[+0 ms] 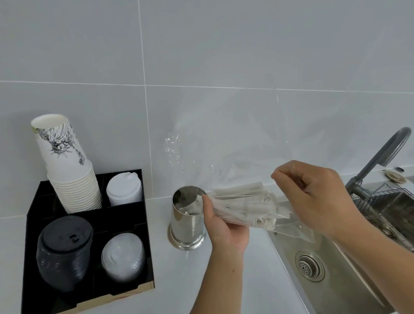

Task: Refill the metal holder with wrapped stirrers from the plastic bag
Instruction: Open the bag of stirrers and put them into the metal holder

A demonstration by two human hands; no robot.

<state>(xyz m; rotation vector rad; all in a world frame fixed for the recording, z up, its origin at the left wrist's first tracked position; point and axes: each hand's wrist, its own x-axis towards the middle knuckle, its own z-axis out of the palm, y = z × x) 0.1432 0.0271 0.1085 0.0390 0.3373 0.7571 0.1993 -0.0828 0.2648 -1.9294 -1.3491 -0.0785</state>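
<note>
A shiny metal holder point(186, 223) stands upright on the white counter, with a few wrapped stirrers showing inside. Just right of it my left hand point(223, 225) grips a bundle of paper-wrapped stirrers point(244, 201) from below, through a clear plastic bag point(225, 142). The bundle lies almost level, its left end at the holder's rim. The bag billows up toward the wall and hangs down over the sink edge. My right hand point(314, 194) pinches the bag at the bundle's right end.
A black organiser tray point(31, 272) at the left holds stacked paper cups point(66, 166), white lids point(123, 190), black lids point(65, 253) and clear lids point(123, 257). At the right, a steel sink point(340, 270) with drain, grey faucet point(384, 156) and wire rack point(411, 217).
</note>
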